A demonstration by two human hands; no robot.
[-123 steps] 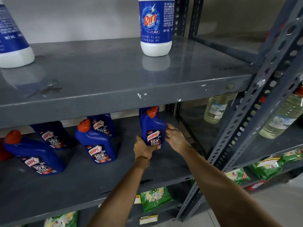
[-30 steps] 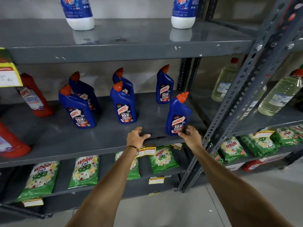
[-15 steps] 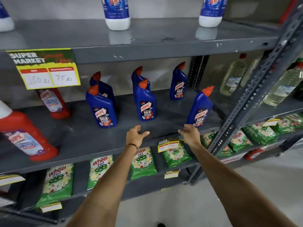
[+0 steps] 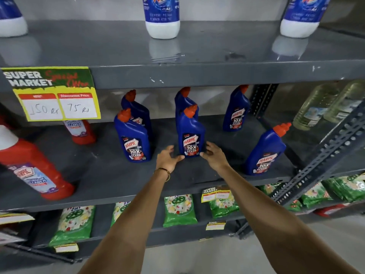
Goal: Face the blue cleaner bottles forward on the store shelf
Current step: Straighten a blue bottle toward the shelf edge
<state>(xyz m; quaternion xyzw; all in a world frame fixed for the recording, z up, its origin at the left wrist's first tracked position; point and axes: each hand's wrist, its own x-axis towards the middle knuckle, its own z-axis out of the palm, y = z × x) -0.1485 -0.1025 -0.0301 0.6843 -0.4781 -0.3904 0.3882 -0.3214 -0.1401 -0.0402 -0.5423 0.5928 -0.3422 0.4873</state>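
Several blue cleaner bottles with orange caps stand on the grey middle shelf (image 4: 110, 175). The front left bottle (image 4: 134, 141), the middle front bottle (image 4: 190, 135), the back right bottle (image 4: 236, 113) and the front right bottle (image 4: 264, 153) show their labels. Two more (image 4: 139, 112) (image 4: 182, 99) stand half hidden behind the front ones. My left hand (image 4: 167, 160) and my right hand (image 4: 214, 156) flank the base of the middle front bottle, fingers apart, with the fingertips at its lower corners.
Red cleaner bottles (image 4: 35, 175) (image 4: 81, 130) stand at the left under a yellow price sign (image 4: 53, 93). White-and-blue bottles (image 4: 162, 18) are on the upper shelf. Oil bottles (image 4: 312, 110) sit beyond the slanted shelf upright (image 4: 325, 159). Green detergent packs (image 4: 179, 210) lie below.
Both hands left the front right bottle and the shelf's front edge and reached in to either side of the middle front bottle. The view has moved closer.
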